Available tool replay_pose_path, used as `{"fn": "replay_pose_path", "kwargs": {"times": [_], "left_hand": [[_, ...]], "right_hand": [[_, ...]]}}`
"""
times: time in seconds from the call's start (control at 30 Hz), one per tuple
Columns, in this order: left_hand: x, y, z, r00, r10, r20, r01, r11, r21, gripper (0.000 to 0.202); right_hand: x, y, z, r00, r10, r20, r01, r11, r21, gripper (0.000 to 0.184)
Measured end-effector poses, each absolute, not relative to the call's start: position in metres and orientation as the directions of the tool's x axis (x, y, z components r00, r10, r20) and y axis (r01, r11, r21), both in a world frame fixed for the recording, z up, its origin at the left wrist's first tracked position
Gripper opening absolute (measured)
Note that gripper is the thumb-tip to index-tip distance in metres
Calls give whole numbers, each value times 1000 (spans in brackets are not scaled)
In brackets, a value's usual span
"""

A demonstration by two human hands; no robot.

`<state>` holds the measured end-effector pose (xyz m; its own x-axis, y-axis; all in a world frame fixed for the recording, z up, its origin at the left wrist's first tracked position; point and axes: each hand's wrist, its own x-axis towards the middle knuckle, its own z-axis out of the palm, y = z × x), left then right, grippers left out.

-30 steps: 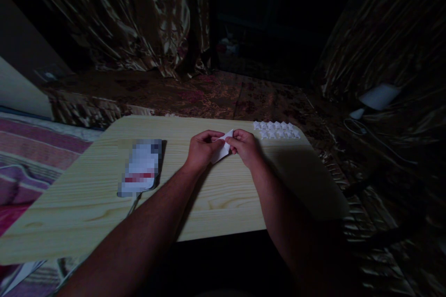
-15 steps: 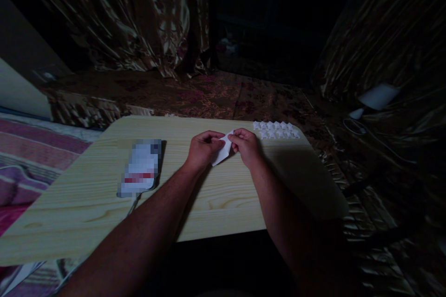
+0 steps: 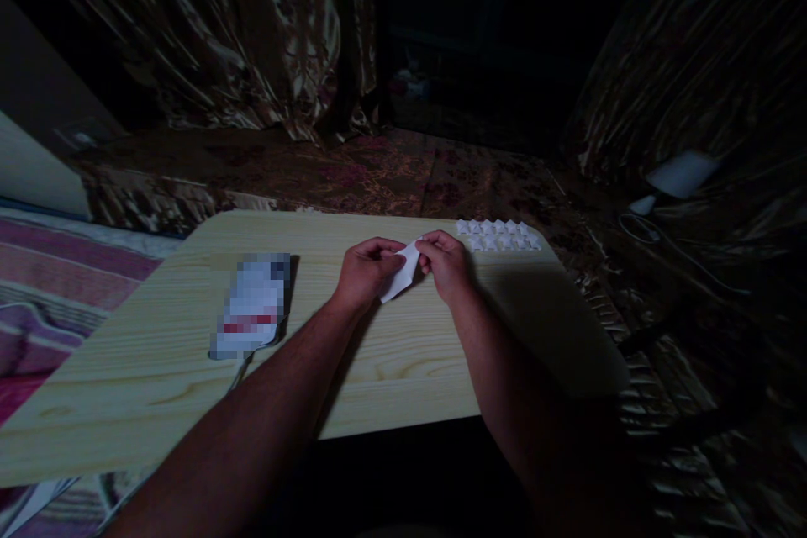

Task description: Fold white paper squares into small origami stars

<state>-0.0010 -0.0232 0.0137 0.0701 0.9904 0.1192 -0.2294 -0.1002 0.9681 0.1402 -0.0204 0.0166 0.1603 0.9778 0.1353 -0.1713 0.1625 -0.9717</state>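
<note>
A folded piece of white paper (image 3: pixel 402 273) is held between both hands above the middle of the wooden table (image 3: pixel 403 370). My left hand (image 3: pixel 366 271) pinches its left side, thumb on top. At the upper right corner, my right hand (image 3: pixel 445 259) grips the paper between thumb and fingers. The fingers behind the sheet are partly hidden. Just beyond my right hand, several white folded paper stars (image 3: pixel 498 235) lie in two rows near the far right edge of the table.
Left of my left forearm lies a phone (image 3: pixel 252 303), blurred out, with a cable (image 3: pixel 239 371) running from its lower end. Dark curtains (image 3: pixel 303 34) hang behind the table. A small white lamp (image 3: pixel 682 173) stands at the right. Striped bedding (image 3: pixel 63 269) is at the left.
Both hands keep their hold on the paper. The right thumb has shifted slightly up along its upper edge; otherwise the view has barely moved.
</note>
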Motion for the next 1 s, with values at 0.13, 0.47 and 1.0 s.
{"fn": "replay_pose_path", "kwargs": {"times": [0.13, 0.47, 1.0], "left_hand": [[-1, -23, 13, 81, 990, 115, -236, -93, 967, 37], [-1, -24, 15, 88, 986, 138, -221, -116, 968, 31], [-2, -23, 14, 62, 991, 117, -259, -97, 961, 35]], "right_hand": [[141, -19, 15, 179, 974, 136, -167, 167, -972, 15], [140, -20, 15, 173, 973, 155, -179, 186, -966, 13], [139, -23, 17, 82, 988, 130, -113, 138, -984, 27]]}}
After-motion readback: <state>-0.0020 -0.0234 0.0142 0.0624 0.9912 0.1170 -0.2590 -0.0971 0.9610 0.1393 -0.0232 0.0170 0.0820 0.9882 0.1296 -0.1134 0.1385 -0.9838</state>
